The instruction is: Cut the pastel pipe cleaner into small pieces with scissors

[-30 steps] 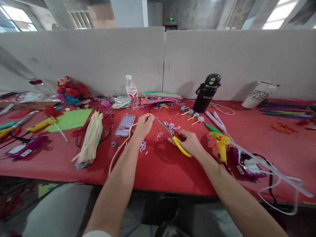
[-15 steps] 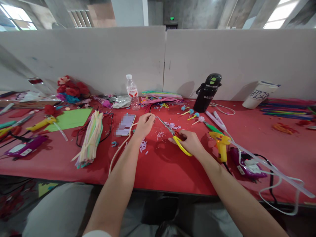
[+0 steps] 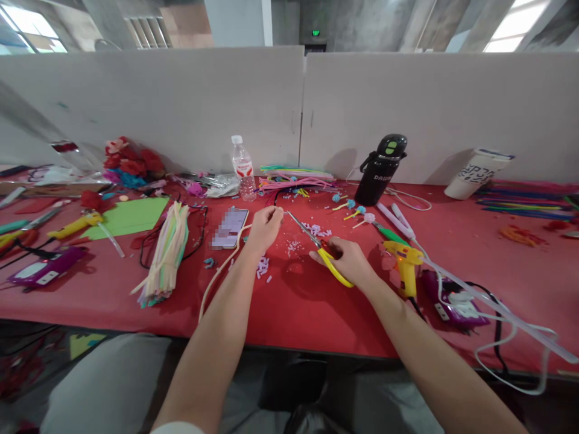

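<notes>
My left hand [image 3: 266, 228] is closed in a pinch, thumb and fingers together. A long cream pipe cleaner [image 3: 221, 270] runs out of it along my forearm towards the table's front edge. In my right hand [image 3: 350, 260] is a pair of scissors [image 3: 333, 267] with yellow handles, its blades pointing at the left fingertips. The blade tips stand just apart from those fingertips. Below the blades lie fine pale crumbs [image 3: 293, 247] and short lilac snippets [image 3: 317, 229]. More lilac pieces [image 3: 262, 267] lie beside my left forearm, partly hidden by it.
To the left are a pipe cleaner bundle [image 3: 165, 256] and a phone [image 3: 230, 229]. Behind stand a water bottle [image 3: 243, 170] and a black flask [image 3: 380, 172]. Small pompom-topped stems [image 3: 366, 218], a yellow glue gun [image 3: 406, 265] and a purple power strip [image 3: 455, 301] lie right.
The scissor tips have shifted slightly to the right, away from my left fingertips. Both hands keep their grip and otherwise stay almost in place.
</notes>
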The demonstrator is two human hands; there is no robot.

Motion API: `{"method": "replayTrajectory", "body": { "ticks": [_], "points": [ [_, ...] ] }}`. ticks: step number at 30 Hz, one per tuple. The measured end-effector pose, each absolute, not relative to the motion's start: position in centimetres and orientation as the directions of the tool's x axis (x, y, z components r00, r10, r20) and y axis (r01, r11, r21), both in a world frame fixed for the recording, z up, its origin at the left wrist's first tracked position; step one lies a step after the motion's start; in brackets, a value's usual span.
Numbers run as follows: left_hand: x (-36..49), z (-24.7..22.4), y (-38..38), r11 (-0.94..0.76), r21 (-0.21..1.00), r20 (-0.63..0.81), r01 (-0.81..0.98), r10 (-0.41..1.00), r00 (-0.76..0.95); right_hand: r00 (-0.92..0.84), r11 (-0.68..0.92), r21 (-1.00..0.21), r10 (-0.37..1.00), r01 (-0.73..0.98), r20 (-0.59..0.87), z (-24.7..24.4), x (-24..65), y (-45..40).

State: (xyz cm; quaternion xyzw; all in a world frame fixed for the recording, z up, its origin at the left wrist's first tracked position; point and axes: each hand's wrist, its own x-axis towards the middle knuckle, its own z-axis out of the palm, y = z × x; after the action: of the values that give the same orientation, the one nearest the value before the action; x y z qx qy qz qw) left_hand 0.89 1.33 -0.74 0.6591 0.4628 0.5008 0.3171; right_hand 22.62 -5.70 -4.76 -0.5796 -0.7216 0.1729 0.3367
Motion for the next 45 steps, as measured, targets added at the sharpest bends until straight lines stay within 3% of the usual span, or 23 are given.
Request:
{"method": "replayTrajectory", "body": {
  "ticks": [45],
  "points": [
    [0.81,-0.60,1.20,-0.378,0.889,0.366,0.258,0.926,0.094,-0.089,0.248,-0.690,0.962,0.680,0.258,-4.86,22.79,-5.65]
  ]
}}
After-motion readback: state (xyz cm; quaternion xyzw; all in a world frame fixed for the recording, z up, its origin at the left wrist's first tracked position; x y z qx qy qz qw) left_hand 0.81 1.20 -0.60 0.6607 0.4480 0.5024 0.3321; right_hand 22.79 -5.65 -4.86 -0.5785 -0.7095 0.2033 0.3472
